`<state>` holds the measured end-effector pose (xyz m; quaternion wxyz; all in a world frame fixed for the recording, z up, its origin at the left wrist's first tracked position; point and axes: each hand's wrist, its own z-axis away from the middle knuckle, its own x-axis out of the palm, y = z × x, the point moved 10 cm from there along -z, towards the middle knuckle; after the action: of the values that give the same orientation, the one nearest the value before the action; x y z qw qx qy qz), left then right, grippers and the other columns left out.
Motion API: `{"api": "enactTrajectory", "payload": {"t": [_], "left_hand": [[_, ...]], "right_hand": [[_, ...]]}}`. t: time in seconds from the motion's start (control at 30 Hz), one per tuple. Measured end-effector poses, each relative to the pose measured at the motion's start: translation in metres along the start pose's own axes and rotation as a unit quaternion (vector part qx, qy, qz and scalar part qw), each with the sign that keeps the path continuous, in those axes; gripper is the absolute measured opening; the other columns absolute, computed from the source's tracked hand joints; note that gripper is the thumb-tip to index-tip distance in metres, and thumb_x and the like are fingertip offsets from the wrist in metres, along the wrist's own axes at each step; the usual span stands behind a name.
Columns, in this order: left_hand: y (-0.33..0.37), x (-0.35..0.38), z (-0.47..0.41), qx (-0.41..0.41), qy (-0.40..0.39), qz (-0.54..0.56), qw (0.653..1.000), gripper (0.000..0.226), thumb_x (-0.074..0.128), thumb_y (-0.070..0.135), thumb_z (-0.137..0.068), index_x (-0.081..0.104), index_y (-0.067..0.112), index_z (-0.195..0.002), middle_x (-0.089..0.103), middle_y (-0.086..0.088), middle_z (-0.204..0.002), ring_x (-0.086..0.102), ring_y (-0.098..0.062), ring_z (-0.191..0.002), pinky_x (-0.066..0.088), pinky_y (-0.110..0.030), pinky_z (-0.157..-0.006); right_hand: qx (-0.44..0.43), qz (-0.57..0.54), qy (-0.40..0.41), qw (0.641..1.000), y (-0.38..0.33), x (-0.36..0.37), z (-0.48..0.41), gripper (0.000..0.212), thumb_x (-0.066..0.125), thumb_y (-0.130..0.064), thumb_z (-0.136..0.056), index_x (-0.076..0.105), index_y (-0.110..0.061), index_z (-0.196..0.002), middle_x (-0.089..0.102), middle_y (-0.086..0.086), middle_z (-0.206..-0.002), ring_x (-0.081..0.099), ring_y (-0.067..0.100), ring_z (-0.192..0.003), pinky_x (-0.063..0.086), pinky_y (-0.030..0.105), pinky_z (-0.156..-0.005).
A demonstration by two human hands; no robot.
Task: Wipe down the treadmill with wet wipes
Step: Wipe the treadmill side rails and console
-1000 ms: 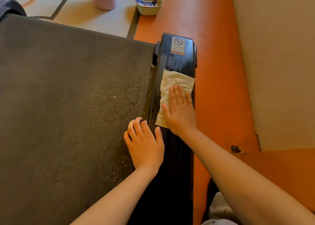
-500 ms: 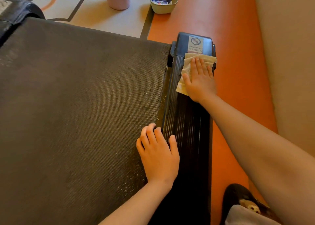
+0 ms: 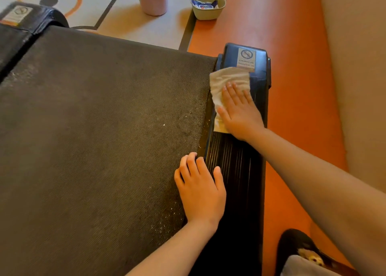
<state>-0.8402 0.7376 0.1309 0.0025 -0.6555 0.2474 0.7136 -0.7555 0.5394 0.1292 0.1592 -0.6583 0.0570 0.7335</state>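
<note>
Far to the left of the black ribbed side rail (image 3: pixel 236 171), across the whole deck, sits the opposite end cap (image 3: pixel 27 16) with a warning label on it. The dark grey treadmill belt (image 3: pixel 94 140) fills the space from there up to the rail's left edge, speckled with pale crumbs close to the rail. Beyond the rail's far end and to its left, a pink pot (image 3: pixel 154 2) stands on the patterned floor. A green bowl (image 3: pixel 207 10) holding a blue-and-white packet (image 3: pixel 205 4) sits nearer the rail's line.

The left hand (image 3: pixel 200 190) lies palm down across the seam where belt meets rail, fingers loosely extended and holding nothing. The wet wipe (image 3: pixel 227 79) is spread on the rail's far end, just below the sticker (image 3: pixel 246 59) on its cap. The right hand (image 3: pixel 240 110) presses it flat with straight, closed-together fingers, not clutching it. To the right of the rail runs orange floor (image 3: pixel 292 87), with a dark slipper (image 3: pixel 296 246) near the rail's close end and a beige wall (image 3: pixel 359 66) beyond.
</note>
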Motion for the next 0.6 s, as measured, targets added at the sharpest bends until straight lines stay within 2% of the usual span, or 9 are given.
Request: {"api": "enactTrajectory", "payload": {"t": [0.13,0.33,0.6], "left_hand": [[0.001,-0.001,0.000,0.001,0.003,0.001,1.000,0.050,0.035,0.044,-0.093,0.061,0.009,-0.117,0.053,-0.007,-0.132,0.045,-0.028,-0.129,0.041,-0.048,-0.104],[-0.001,-0.005,0.000,-0.004,0.029,0.053,0.998,0.045,0.031,0.036,-0.097,0.063,0.009,-0.114,0.055,-0.006,-0.130,0.046,-0.027,-0.128,0.039,-0.049,-0.106],[-0.002,-0.002,0.001,-0.007,0.016,0.037,0.999,0.043,0.035,0.038,-0.095,0.062,0.011,-0.115,0.054,-0.005,-0.131,0.046,-0.026,-0.129,0.039,-0.047,-0.106]], "right_hand": [[-0.052,0.006,0.003,0.999,-0.033,0.005,0.041,0.075,0.002,-0.055,-0.093,0.005,-0.013,-0.154,-0.001,0.005,-0.163,-0.009,0.015,-0.149,-0.010,0.037,-0.121],[-0.125,0.020,0.003,0.992,-0.059,0.018,0.083,0.068,0.012,-0.053,-0.098,0.011,-0.014,-0.154,0.007,0.004,-0.162,-0.003,0.015,-0.150,-0.004,0.039,-0.121],[-0.126,-0.002,0.014,0.992,-0.051,0.011,0.063,0.071,0.015,-0.057,-0.096,0.012,-0.019,-0.155,0.007,0.000,-0.162,-0.007,0.009,-0.148,-0.007,0.034,-0.121]]}}
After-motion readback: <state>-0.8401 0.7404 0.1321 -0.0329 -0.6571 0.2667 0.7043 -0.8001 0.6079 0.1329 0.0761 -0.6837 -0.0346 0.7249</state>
